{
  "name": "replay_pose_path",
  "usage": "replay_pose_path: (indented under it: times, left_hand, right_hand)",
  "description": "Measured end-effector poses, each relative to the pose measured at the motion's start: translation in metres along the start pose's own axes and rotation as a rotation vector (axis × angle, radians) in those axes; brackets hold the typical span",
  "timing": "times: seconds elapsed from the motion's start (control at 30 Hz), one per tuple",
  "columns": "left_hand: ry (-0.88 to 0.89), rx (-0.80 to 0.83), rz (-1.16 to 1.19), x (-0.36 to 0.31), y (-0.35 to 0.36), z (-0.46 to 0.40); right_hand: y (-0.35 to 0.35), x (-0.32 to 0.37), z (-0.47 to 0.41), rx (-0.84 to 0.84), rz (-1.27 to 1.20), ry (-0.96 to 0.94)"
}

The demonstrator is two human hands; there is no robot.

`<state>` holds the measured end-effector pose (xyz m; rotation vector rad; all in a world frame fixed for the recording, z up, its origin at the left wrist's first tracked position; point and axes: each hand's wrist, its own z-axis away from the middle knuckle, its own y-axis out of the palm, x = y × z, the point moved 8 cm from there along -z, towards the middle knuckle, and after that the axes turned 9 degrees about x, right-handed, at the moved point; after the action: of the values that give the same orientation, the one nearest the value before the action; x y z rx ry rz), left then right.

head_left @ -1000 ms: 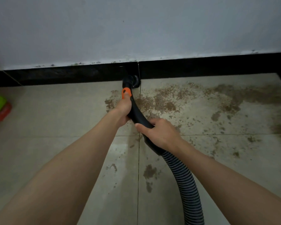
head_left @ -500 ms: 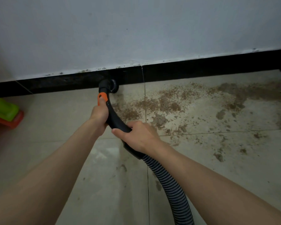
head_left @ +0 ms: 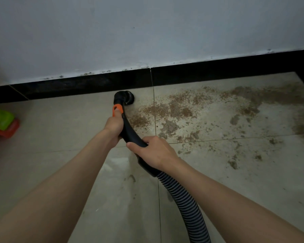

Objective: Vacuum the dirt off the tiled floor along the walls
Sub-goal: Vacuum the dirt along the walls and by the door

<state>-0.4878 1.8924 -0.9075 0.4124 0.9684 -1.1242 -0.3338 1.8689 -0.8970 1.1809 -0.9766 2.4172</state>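
Dirt (head_left: 175, 110) lies in one broad brown patch on the tiled floor (head_left: 51, 137) along the skirting (head_left: 77, 86), with one round nozzle (head_left: 127, 97) set at its left edge. You work one black wand (head_left: 130, 132) on one ribbed hose (head_left: 188, 204) with two hands: your left hand (head_left: 113, 126) wraps it just below the orange collar (head_left: 117, 109), your right hand (head_left: 154, 151) grips it lower down. Compared with half a second ago, the nozzle sits off the skirting and nearer the tile joint.
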Motion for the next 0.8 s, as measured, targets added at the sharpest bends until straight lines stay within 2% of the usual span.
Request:
replay_pose_path:
  times: [0.43, 0.6, 0.8]
  left_hand:
    - [0.025, 0.105, -0.115, -0.008, 0.068, -0.003]
    - [0.031, 0.076, -0.068, -0.006, 0.059, -0.003]
    - [0.041, -0.038, -0.048, -0.001, 0.007, 0.004]
  right_hand:
    - [-0.034, -0.037, 0.025, -0.12, -0.098, 0.069]
    - [-0.029, -0.031, 0.024, -0.127, -0.053, 0.062]
    - [-0.004, -0.002, 0.017, -0.06, -0.013, 0.012]
